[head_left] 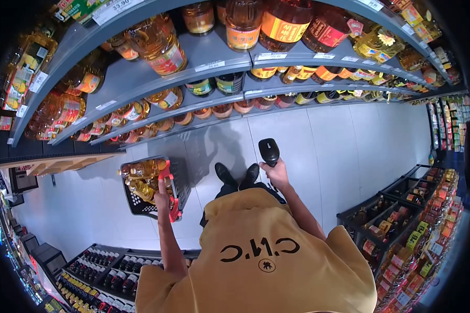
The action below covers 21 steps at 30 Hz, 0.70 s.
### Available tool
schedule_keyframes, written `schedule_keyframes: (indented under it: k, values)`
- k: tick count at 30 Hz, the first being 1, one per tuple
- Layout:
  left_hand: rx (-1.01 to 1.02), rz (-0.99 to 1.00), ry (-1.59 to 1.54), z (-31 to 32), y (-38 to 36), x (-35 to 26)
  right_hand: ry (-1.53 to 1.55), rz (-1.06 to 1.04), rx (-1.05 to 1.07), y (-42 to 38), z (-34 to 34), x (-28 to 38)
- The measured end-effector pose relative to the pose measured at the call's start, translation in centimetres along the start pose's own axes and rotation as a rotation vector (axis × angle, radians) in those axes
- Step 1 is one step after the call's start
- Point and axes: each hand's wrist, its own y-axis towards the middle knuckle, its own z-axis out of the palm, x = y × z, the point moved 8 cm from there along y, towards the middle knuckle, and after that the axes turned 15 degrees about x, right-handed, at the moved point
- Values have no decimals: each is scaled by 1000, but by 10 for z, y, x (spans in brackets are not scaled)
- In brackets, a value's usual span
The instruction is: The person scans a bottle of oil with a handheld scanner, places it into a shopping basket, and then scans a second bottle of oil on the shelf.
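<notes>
At the left, our left hand (162, 194) closes its grip on the red handle (173, 201) of a black mesh basket (141, 204) hanging just above the pale floor (318, 156), packed with amber oil bottles (139, 180) with yellow caps. To the right, our right hand (277, 173) wraps around a black, rounded scanner (269, 151), head up toward the shelves (214, 65) of oil.

The price tags (210, 65) along the shelf edges are too small to read. The basket (141, 204) hides the lower parts of the oil bottles (141, 180) inside it. The left hand (163, 197) covers part of the red handle (173, 201); the scanner (269, 151) grip seems buried in the right hand (277, 175).
</notes>
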Motion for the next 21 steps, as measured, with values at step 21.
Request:
schedule_keyframes:
  k: [21]
  values:
    - [-188, 32, 229, 89, -15, 8, 59, 1, -33, -37, -139, -54]
